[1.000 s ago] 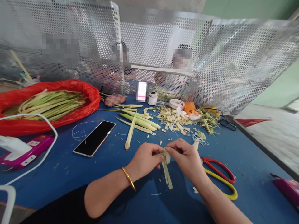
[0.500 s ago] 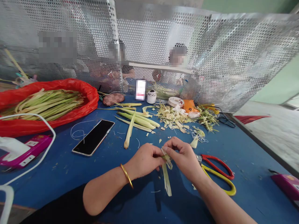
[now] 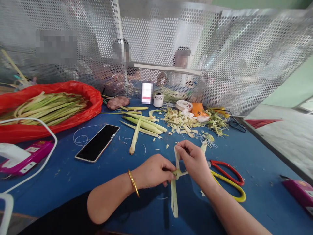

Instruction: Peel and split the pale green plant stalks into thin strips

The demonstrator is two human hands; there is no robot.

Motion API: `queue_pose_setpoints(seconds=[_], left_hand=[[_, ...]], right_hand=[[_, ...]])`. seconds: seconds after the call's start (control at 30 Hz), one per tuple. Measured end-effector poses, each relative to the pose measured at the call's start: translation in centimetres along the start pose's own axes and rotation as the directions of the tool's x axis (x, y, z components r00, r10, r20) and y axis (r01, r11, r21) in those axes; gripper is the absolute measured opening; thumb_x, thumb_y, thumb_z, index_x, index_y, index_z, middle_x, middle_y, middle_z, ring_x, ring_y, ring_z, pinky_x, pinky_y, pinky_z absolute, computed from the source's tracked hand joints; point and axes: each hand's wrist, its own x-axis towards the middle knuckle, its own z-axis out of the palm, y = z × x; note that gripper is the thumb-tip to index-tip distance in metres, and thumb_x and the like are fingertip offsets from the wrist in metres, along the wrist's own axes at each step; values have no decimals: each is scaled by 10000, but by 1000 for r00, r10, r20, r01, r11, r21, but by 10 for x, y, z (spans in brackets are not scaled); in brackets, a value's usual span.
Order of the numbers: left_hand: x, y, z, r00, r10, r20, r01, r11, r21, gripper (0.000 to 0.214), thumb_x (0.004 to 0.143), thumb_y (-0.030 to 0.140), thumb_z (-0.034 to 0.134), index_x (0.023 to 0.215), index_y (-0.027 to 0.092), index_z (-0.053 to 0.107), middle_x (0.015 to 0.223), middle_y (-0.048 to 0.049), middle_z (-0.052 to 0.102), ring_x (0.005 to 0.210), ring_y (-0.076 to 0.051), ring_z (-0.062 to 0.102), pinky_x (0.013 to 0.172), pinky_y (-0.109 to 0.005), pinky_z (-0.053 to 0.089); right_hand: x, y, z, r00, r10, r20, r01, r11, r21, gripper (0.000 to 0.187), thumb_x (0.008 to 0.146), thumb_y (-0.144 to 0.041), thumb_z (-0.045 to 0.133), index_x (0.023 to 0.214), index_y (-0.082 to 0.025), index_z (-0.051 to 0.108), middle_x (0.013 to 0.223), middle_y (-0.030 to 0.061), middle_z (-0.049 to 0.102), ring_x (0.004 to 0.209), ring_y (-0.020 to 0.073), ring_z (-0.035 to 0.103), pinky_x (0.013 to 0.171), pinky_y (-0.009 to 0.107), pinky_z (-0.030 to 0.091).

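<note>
My left hand (image 3: pixel 153 171) is closed in a pinch on the crossing point of a pale green leaf strip (image 3: pixel 174 195), low over the blue table (image 3: pixel 117 169). One end of the strip hangs down toward me. My right hand (image 3: pixel 194 160) pinches the other end of the same strip and holds it upright above the crossing. A gold bangle sits on my left wrist. Red and yellow scissors (image 3: pixel 228 179) lie on the table just right of my right hand.
A black phone (image 3: pixel 97 142) lies left of centre. A red bag of green stalks (image 3: pixel 49 107) sits at the far left. Loose stalks (image 3: pixel 143 125), trimmings (image 3: pixel 186 120) and white thread are spread behind my hands. Perforated metal screens (image 3: pixel 220 65) wall the back, with people behind.
My right hand has lifted one end of the strip up and away from my left hand. The strip now stands upright above the pinched crossing, and its lower end hangs further down.
</note>
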Motion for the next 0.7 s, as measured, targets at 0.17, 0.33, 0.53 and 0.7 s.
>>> queue_pose_setpoints(seconds=[0.17, 0.33, 0.53, 0.7], left_hand=[[-1, 2, -4, 995, -2, 96, 6, 999, -46, 147, 717, 182, 581, 576, 175, 621, 511, 40, 525, 484, -105, 526, 516, -203, 396], [0, -3, -6, 988, -5, 153, 22, 994, -112, 129, 742, 243, 623, 703, 172, 724, 594, 10, 611, 513, -104, 536, 542, -213, 413], [1, -2, -4, 984, -49, 169, 84, 975, -204, 123, 717, 269, 667, 700, 171, 740, 588, 9, 628, 503, -97, 525, 548, -226, 422], [0, 8, -3, 983, -130, 130, 169, 918, -360, 173, 686, 316, 719, 656, 149, 689, 582, 7, 625, 504, -94, 551, 567, -227, 442]], right_hand=[[2, 2, 1, 999, 17, -46, -21, 997, -74, 237, 847, -358, 504, 672, -202, 544, 557, -31, 483, 550, 139, 431, 512, 254, 331], [3, 6, 5, 998, 18, -57, -21, 998, -64, 241, 840, -348, 502, 646, -206, 527, 542, -33, 478, 539, 139, 421, 503, 253, 326], [3, 11, 13, 999, 10, -49, -12, 999, -39, 234, 836, -344, 519, 646, -209, 521, 547, -36, 480, 549, 143, 433, 510, 256, 319], [10, 14, 6, 991, -38, -125, 38, 999, -1, 240, 866, -376, 499, 755, -191, 604, 667, -3, 575, 644, 161, 515, 587, 268, 378]])
